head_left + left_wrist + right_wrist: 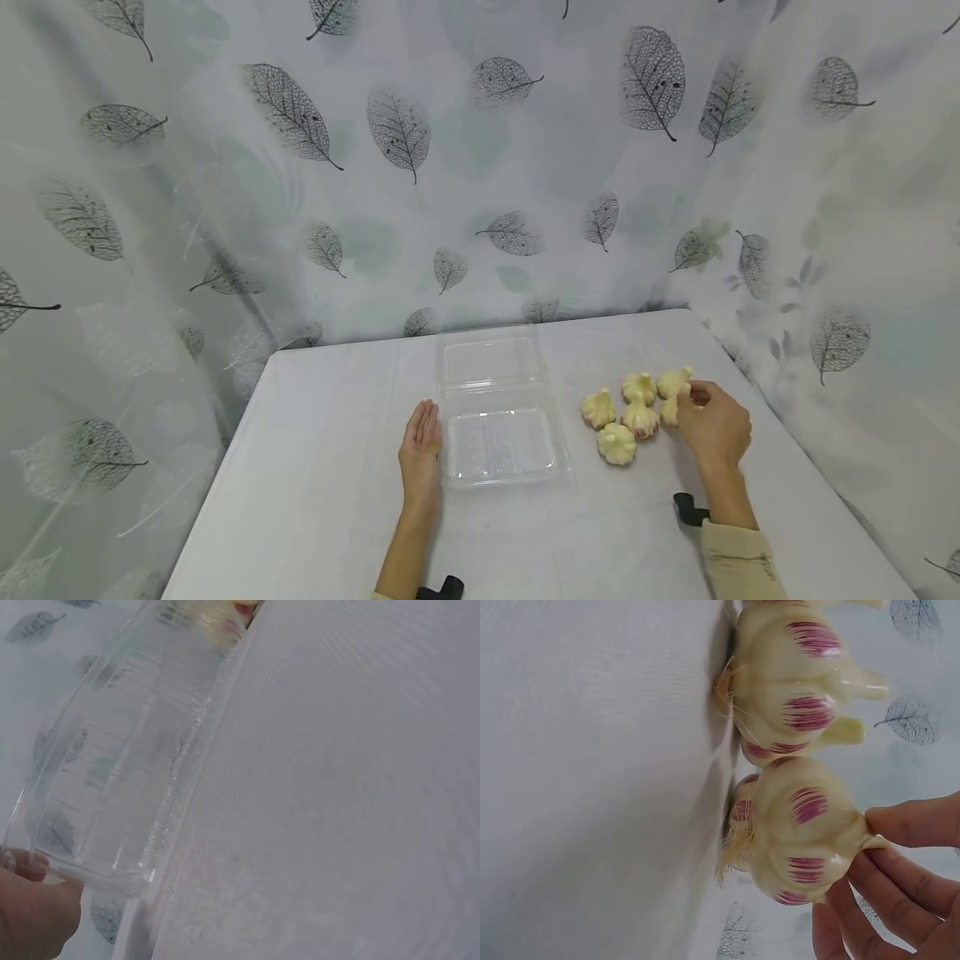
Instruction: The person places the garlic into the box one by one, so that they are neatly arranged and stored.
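My right hand [714, 423] pinches a garlic bulb [802, 836] by its neck, between thumb [915, 821] and fingertips. The bulb is cream with purple streaks and a tuft of roots. Beside it sits another garlic bulb [787, 682], and several more, such as one nearer bulb [617, 444], are grouped at the table's right. A clear plastic clamshell container [501, 482] lies with its lid [491, 362] folded back. Against the container's left side rests my left hand [422, 458], its fingers straight. In the left wrist view, part of the left hand [37, 915] shows at the container's corner.
Everything sits on a white-covered table [322, 467]. Behind it and along both sides hangs a pale curtain [450, 167] printed with dark leaves. A black wrist mount [688, 508] is on the right forearm, and another black mount [444, 588] is by the left.
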The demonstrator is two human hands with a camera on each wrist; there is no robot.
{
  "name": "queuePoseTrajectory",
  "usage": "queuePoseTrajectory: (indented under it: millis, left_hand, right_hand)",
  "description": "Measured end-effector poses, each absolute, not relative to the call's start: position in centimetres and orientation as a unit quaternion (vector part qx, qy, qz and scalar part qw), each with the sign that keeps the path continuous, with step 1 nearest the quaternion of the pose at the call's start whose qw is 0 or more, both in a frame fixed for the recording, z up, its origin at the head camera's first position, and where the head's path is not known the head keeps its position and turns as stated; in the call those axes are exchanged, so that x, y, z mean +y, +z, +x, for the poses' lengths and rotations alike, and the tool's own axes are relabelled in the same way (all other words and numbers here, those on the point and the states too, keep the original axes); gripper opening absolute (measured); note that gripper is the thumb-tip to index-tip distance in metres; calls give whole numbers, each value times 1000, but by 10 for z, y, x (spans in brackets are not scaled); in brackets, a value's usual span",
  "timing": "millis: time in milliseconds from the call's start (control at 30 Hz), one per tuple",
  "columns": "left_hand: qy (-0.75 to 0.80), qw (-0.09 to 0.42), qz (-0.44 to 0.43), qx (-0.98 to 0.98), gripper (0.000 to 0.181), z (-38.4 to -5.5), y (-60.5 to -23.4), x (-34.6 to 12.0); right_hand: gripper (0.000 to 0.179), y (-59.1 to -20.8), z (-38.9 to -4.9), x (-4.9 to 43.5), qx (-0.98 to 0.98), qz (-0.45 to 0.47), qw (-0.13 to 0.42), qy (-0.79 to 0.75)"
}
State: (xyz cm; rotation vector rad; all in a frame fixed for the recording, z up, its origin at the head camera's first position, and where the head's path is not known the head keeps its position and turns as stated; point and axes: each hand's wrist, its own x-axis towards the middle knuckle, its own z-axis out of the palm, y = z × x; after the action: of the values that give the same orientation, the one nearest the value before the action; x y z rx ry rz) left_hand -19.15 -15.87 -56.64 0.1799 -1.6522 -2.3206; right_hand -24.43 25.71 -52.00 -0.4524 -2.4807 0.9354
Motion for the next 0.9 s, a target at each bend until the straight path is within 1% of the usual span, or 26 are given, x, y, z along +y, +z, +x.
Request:
queuePoseTrajectory:
  millis: [267,567,900]
  left_hand:
    - [-812,143,61,-562,56,-192,-565,-158]
    - [-811,143,69,-563,55,-192,-565,-159]
    - [-820,143,68,-550,57,-191,-565,-158]
  right_hand:
    - [29,-515,-245,256,-889,-161,258,342]
    - [29,-508,-242,251,-888,-159,259,345]
    - [28,-496,-237,244,-880,-150,283,350]
